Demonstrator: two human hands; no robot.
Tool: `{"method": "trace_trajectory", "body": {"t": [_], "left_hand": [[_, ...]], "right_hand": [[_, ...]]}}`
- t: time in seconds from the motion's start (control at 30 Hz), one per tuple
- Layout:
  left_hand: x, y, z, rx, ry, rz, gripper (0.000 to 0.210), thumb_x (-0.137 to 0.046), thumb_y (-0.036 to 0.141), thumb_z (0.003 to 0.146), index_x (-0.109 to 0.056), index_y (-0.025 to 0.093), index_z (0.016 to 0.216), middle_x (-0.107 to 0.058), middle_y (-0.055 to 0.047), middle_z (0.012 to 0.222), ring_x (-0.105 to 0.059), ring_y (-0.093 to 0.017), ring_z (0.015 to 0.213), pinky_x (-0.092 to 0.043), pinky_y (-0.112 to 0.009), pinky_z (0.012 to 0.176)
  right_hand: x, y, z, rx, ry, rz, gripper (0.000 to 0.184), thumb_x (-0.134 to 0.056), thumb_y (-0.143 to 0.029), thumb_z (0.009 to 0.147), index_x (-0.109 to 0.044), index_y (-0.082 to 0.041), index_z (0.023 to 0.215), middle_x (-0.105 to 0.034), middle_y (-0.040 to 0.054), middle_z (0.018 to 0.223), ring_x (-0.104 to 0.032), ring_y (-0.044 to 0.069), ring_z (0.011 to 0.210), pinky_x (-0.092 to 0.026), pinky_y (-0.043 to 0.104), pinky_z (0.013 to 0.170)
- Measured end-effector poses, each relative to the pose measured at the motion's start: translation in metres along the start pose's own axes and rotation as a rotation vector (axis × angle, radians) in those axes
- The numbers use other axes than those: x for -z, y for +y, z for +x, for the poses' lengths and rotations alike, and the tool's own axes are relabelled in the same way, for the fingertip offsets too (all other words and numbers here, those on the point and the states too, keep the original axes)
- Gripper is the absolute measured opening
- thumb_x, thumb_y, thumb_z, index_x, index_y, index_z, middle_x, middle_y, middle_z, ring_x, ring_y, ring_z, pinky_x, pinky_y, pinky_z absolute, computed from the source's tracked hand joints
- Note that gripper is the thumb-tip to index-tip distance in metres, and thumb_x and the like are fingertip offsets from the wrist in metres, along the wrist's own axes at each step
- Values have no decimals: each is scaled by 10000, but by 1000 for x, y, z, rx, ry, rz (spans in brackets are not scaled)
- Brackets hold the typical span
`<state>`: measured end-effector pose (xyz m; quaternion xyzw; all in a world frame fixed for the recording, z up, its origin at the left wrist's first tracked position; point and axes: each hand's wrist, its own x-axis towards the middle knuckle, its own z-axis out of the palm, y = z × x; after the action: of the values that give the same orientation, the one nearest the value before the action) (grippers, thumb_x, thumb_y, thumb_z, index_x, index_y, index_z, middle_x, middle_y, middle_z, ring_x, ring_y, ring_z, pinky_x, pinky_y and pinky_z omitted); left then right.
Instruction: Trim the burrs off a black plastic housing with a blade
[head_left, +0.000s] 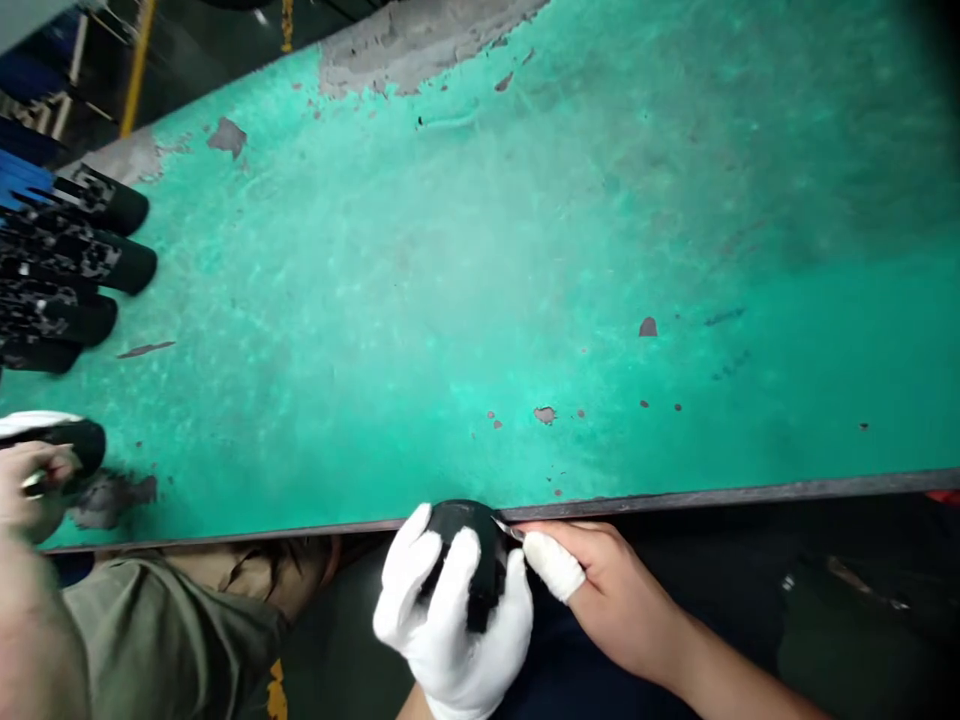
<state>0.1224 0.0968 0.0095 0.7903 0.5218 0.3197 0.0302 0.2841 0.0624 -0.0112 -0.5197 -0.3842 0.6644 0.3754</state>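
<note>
My left hand [457, 620], in a white glove, is closed round a black, round-ended part [469, 520] at the table's front edge. Its fingers are spread across the part and hide much of it. My right hand [592, 580] is bare except for a white cover on the thumb. Between thumb and forefinger it pinches a small metal blade [512, 531], whose tip touches or nearly touches the right side of the black part. The blade's handle, if any, is hidden in the hand.
A green table [450, 300] with worn patches spreads ahead. At its left lie several black cylindrical parts [120, 265] with patterned sections, beside something blue [22, 180]. A co-worker's hand [34, 485] works at the left on a similar black part [86, 445].
</note>
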Motion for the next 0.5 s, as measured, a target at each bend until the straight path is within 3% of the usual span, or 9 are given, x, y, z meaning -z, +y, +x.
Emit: {"method": "trace_trajectory", "body": {"t": [0.13,0.3,0.5], "left_hand": [[-2,-1,-1,-4,5,-17,570,-854,76,622,-622,248,1113,-489,-70,1076,-626,-385,1138,-598,-581,893],[-3,-5,-6,-19,27,-15,633,-881,72,584,-620,270,1126,-488,-62,1092,-624,-389,1147,-590,-596,913],[-4,-6,-6,-18,36,-1,627,-885,81,582,-626,263,1124,-504,-62,1088,-634,-380,1135,-597,-571,904]], "right_hand": [[-2,-3,3,-30,18,-79,364,-454,-407,1035,-705,-223,845,-662,0,776,-578,179,747,-458,301,755],[-1,-2,6,4,19,-39,375,-421,-413,1038,-722,-219,926,-702,22,888,-607,207,859,-480,328,836],[4,2,7,23,-26,-3,389,-438,-424,1028,-729,-210,884,-701,19,838,-616,216,855,-506,331,822]]}}
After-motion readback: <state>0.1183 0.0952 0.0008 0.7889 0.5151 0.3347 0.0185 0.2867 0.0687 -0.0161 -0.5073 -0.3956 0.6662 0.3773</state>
